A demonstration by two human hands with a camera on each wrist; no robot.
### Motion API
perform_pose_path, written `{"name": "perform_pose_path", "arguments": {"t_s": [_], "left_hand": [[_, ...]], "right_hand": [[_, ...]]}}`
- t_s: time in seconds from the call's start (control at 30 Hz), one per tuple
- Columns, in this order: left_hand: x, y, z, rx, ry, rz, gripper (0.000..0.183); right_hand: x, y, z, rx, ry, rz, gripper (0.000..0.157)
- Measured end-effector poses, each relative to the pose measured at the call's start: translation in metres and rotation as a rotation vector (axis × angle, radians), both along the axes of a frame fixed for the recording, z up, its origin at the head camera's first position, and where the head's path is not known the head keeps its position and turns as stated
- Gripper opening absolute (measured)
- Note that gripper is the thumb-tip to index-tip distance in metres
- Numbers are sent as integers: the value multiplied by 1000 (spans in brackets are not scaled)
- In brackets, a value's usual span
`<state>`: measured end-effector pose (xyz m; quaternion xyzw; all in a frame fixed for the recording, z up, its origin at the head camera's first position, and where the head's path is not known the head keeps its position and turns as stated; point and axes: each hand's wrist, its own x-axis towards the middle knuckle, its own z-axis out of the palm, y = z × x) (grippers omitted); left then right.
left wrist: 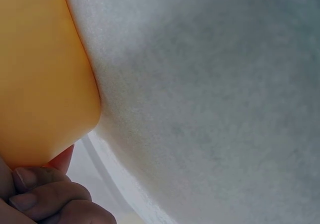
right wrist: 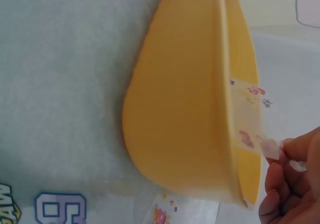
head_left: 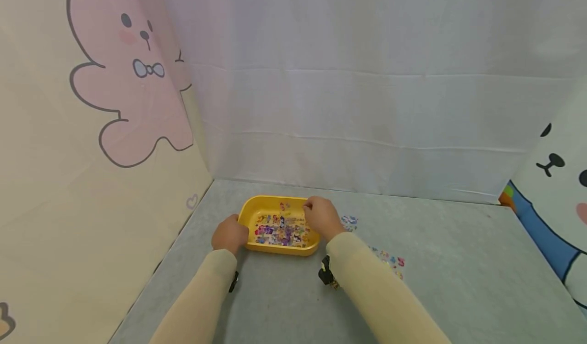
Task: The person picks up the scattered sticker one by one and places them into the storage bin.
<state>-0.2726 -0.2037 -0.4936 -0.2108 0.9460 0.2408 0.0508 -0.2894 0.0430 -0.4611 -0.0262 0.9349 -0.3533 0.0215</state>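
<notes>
A yellow plastic tray (head_left: pixel 279 250) sits on the grey tabletop, with colourful printed stickers (head_left: pixel 282 230) across its inside. My left hand (head_left: pixel 229 234) grips the tray's left end; the left wrist view shows its fingers (left wrist: pixel 50 199) curled against the yellow wall (left wrist: pixel 45 74). Over the tray's right end is my right hand (head_left: pixel 322 216). In the right wrist view, that hand (right wrist: pixel 295 184) pinches the edge of a clear sticker sheet (right wrist: pixel 246 114) with small coloured figures. The sheet's lower part is hidden behind the tray wall.
More sticker sheets lie on the table to the right of the tray, one by its far corner (head_left: pixel 349 221) and another partly under my right forearm (head_left: pixel 390 260). A white curtain (head_left: pixel 357 130) hangs behind, and a printed cloth wall (head_left: pixel 114 191) borders the left.
</notes>
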Motion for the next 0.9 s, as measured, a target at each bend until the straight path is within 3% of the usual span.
{"name": "perform_pose_path", "arguments": {"t_s": [0.17,0.4,0.47,0.63,0.9], "left_hand": [[0,-1,-2,5,2,-1,51],[0,-2,-2,12,-1,0,52],[-1,-2,-2,15,-1,5,52],[-1,-1,-2,13,1,3,51],[0,-2,1,14,-7,-3,52]], "right_hand": [[2,-3,-4,110,16,49,23],[3,0,-7,426,240,131,19],[3,2,-7,489,242,123,23],[-1,8,-10,516,214,96,31],[-3,19,-18,437,250,82,23]]}}
